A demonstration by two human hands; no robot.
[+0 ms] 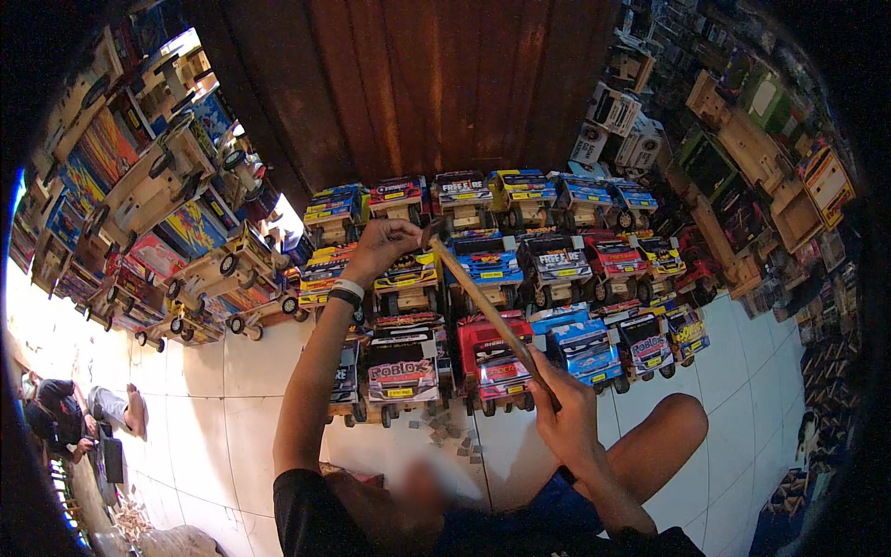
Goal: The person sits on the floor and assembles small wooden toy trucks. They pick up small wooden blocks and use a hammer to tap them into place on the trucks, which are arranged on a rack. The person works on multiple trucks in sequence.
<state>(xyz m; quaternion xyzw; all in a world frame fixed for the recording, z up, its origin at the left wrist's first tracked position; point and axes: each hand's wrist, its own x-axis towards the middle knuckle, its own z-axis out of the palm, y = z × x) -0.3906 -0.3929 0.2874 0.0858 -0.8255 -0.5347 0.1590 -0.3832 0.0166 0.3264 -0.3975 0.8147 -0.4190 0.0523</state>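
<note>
My right hand (566, 413) is wrapped round the lower end of a hammer's wooden handle (486, 311). The hammer slants up and to the left, and its dark head (432, 232) is right beside the fingertips of my left hand (382, 249). Those left fingers are pinched together above the toy trucks; what they hold, if anything, is too small to make out. Under both hands stand rows of colourful wooden toy trucks, among them a yellow one (406, 269), a blue one (484, 265), a red one (492, 362) and a light blue one (582, 348).
Small grey square pieces (450, 432) lie on the white tiled floor (255, 381) before the trucks. More wooden toy trucks (153, 200) are stacked at the left, and wooden truck bodies (756, 167) at the right. Behind is a brown panel (418, 84). Another person (65, 413) sits far left.
</note>
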